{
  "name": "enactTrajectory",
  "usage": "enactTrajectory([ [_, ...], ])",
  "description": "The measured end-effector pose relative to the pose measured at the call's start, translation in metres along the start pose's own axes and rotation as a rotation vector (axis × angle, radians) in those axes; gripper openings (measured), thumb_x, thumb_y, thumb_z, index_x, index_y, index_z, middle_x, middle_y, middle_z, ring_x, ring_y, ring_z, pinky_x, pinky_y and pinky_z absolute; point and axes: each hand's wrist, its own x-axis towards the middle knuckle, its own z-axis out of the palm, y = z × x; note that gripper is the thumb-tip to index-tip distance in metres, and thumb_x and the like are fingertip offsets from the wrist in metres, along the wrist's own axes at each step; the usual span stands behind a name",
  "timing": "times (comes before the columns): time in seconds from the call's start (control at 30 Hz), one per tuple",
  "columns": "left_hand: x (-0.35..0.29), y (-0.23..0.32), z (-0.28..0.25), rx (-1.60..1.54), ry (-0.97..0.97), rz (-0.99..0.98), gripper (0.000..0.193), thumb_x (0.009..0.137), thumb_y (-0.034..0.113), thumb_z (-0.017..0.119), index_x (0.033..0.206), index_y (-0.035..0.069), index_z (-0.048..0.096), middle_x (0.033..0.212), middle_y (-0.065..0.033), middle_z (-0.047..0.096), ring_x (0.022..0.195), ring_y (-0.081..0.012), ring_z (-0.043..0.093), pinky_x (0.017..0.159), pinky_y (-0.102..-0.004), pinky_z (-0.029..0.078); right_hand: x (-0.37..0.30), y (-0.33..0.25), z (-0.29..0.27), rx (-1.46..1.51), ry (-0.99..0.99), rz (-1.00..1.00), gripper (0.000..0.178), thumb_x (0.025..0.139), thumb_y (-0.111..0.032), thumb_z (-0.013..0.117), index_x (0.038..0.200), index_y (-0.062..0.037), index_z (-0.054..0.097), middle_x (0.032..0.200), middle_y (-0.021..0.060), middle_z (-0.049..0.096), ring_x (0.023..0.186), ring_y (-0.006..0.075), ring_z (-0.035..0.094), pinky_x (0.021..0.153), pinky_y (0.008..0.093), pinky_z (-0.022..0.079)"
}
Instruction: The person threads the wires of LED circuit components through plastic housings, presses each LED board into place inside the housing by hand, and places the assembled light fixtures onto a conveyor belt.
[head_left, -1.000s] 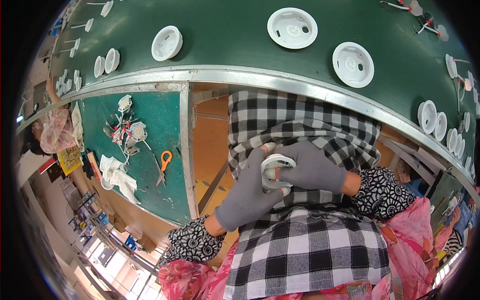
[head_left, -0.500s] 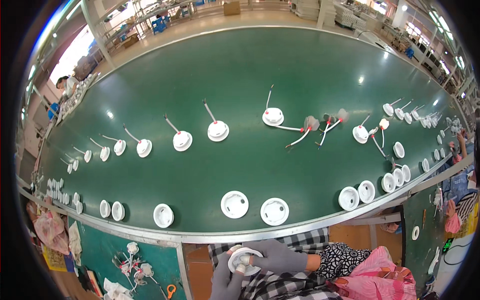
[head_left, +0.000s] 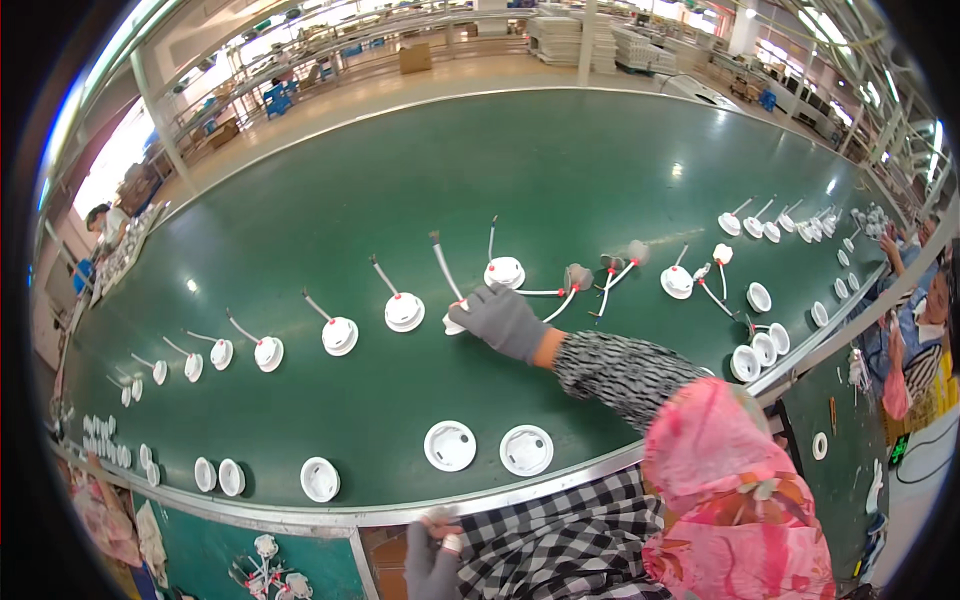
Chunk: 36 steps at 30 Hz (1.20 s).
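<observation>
Head view. The right hand [head_left: 503, 320], in a grey glove, reaches far out over the green worktop [head_left: 330, 200] and lies on a white round fixture [head_left: 455, 324] with a grey cable rising from it. The fingers cover most of this part; whether they grip it or only press on it cannot be told. The right forearm wears a black-and-white patterned sleeve [head_left: 625, 370] with a pink sleeve cover [head_left: 740, 470] over the upper arm.

The left hand [head_left: 432, 555], also gloved in grey, sits low at the near edge of the worktop, in front of a checked garment [head_left: 560, 540]. It appears loosely curled with nothing visible in it.

The covered fixture lies in a curved row of white cabled fixtures across the middle of the worktop. To its left, six further units can be counted, the nearest being one fixture [head_left: 403, 311] just beside it, then another [head_left: 339, 335]. To its right lies one more fixture [head_left: 504, 272], followed by loose cables with pink ends [head_left: 610, 272].

Near the front edge lie two white round housings [head_left: 450, 445] side by side, open side up, and further left three smaller white discs [head_left: 320, 479]. At the right edge, a cluster of white cups [head_left: 755, 350] stands near a co-worker's place [head_left: 915, 330].
</observation>
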Motion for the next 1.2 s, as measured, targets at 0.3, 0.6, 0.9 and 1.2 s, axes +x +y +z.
enactTrajectory([
  [0.3,-0.004,-0.010,-0.003,-0.156,-0.022,-0.112,0.027,0.098,0.014,0.054,0.123,0.006,0.058,0.121,-0.0052,0.057,0.112,-0.0179,0.053,0.096,-0.0309,0.042,-0.022,0.018,-0.035,-0.222,-0.237,0.115,0.030,0.083,-0.009,0.055,0.113,-0.0064,0.056,0.094,0.0104,0.057,0.096,0.0235,0.058,0.083,0.0363,0.049],
  [0.6,0.000,0.003,0.014,0.204,-0.108,0.061,0.023,0.097,0.016,0.055,0.115,0.003,0.062,0.111,-0.0043,0.056,0.105,-0.0165,0.050,0.095,-0.0298,0.040,-0.098,0.105,-0.062,-0.341,-0.338,0.073,0.013,0.084,-0.015,0.060,0.093,-0.0070,0.065,0.094,0.0087,0.060,0.089,0.0270,0.057,0.083,0.0402,0.046],
  [0.9,0.036,0.019,0.032,0.396,-0.100,0.608,0.044,0.089,0.011,0.062,0.129,-0.002,0.048,0.113,-0.0156,0.056,0.103,-0.0271,0.057,0.092,-0.0356,0.046,-0.069,-0.029,-0.206,1.195,-0.962,0.274,0.036,0.102,-0.037,0.050,0.106,-0.0032,0.062,0.083,0.0129,0.061,0.075,0.0293,0.059,0.072,0.0371,0.047],
  [1.2,0.029,0.007,0.023,0.762,-0.599,0.856,0.028,0.080,0.018,0.067,0.103,0.006,0.057,0.097,-0.0098,0.059,0.090,-0.0317,0.060,0.075,-0.0419,0.051,-0.093,-0.073,-0.197,1.505,-1.283,-0.065,0.037,0.102,-0.037,0.049,0.111,-0.0049,0.063,0.075,0.0142,0.065,0.070,0.0267,0.063,0.066,0.0382,0.049],
])
